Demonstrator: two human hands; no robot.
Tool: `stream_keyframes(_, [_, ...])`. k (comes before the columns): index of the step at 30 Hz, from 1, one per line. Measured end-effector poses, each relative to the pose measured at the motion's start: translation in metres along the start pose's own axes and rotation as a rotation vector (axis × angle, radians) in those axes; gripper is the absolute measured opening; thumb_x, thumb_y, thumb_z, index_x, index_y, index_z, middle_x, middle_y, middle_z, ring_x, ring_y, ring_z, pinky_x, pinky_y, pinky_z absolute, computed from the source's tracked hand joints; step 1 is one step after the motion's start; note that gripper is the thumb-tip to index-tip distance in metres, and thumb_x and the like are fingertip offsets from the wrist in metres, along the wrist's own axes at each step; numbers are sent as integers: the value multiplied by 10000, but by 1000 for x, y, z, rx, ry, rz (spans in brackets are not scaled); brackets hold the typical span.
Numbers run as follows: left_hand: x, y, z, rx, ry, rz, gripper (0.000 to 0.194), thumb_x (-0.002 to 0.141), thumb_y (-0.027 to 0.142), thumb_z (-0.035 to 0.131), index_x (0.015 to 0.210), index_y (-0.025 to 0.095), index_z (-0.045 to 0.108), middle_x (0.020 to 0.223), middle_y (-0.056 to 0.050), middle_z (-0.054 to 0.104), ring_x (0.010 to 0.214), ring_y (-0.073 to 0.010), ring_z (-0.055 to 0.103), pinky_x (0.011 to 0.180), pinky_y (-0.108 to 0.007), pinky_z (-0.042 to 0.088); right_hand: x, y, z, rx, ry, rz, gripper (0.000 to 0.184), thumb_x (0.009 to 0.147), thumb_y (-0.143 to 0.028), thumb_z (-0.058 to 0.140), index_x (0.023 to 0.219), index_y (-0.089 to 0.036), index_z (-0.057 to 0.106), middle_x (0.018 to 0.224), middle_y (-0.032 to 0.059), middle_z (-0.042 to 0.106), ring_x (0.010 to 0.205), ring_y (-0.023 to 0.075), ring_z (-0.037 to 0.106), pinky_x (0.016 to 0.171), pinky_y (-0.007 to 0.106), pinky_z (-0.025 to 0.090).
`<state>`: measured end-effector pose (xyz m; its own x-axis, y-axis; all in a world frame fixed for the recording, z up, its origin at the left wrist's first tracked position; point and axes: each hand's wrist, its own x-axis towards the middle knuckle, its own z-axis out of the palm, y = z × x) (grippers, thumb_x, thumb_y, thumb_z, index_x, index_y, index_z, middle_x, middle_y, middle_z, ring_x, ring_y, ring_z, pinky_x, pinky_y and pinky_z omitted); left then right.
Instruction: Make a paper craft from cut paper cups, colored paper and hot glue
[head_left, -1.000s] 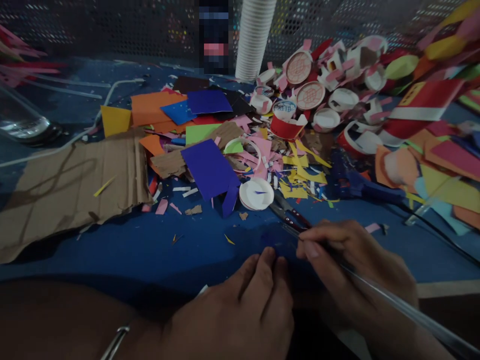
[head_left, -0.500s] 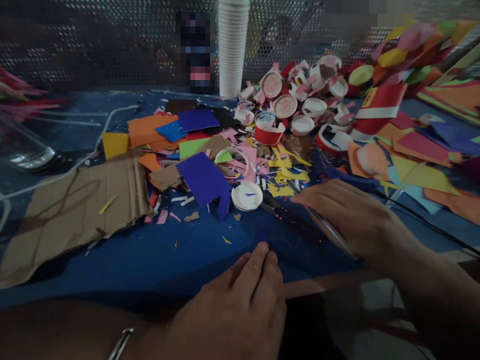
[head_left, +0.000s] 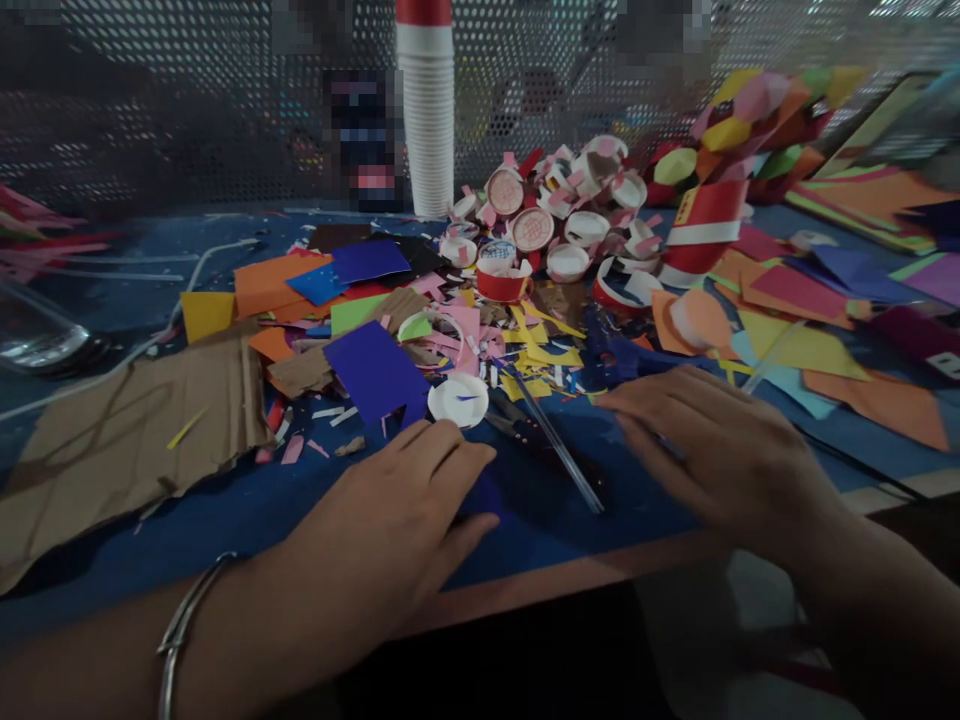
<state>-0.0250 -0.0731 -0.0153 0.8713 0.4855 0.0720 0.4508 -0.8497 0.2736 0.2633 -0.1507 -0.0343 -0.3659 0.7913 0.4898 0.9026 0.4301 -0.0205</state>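
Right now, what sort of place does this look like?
Probably a craft workspace: coloured paper and cut-up cups cover part of a blue table, near a tall cup stack.

**Worktop (head_left: 225, 510) spread with craft pieces before a mesh screen (head_left: 487, 130)**

On the left lies a cardboard sheet (head_left: 135, 430), a paper strip (head_left: 187, 427) on top. Mid-worktop are loose scraps (head_left: 540, 350); at their near edge sits a shallow cup base (head_left: 457, 400), with scissors (head_left: 517, 425) and a rod (head_left: 559, 445) to its right. Beyond the scraps, a cup stack (head_left: 429, 130) stands near the screen, left of piled cut cups (head_left: 562, 205). Paper pieces (head_left: 817, 350) cover the right.
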Motion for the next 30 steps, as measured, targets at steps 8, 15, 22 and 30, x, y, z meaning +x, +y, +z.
stream_keyframes(8, [11,2,-10,-150,-125,-157,260,980,347,671,1198,209,637,1183,-74,606,1069,-266,629,927,-437,527,-22,17,-7,-50,136,106,126,988,-110,618,1066,-132,716,981,106,768,916,256,743,867,380,555])
stream_keyframes(15, [12,-1,-12,-204,-195,-161,91,973,255,653,1059,241,629,1087,-21,647,947,-208,627,830,-346,508,-26,16,-7,-14,127,65,144,1001,-108,585,1087,-184,672,991,79,751,920,228,733,888,367,559])
stream_keyframes(22, [17,-12,-42,9,112,-141,167,984,204,544,1096,256,656,1110,-45,697,988,-239,652,878,-369,496,-16,13,-10,58,85,20,133,1027,-160,556,1075,-183,677,981,71,748,901,213,730,835,342,553])
stream_keyframes(30, [24,-55,-59,101,143,-392,189,952,365,599,1056,241,697,977,-59,716,826,-237,638,730,-352,445,4,-7,1,201,-16,-73,191,1054,-313,555,1108,-165,663,914,76,737,824,239,717,736,357,544])
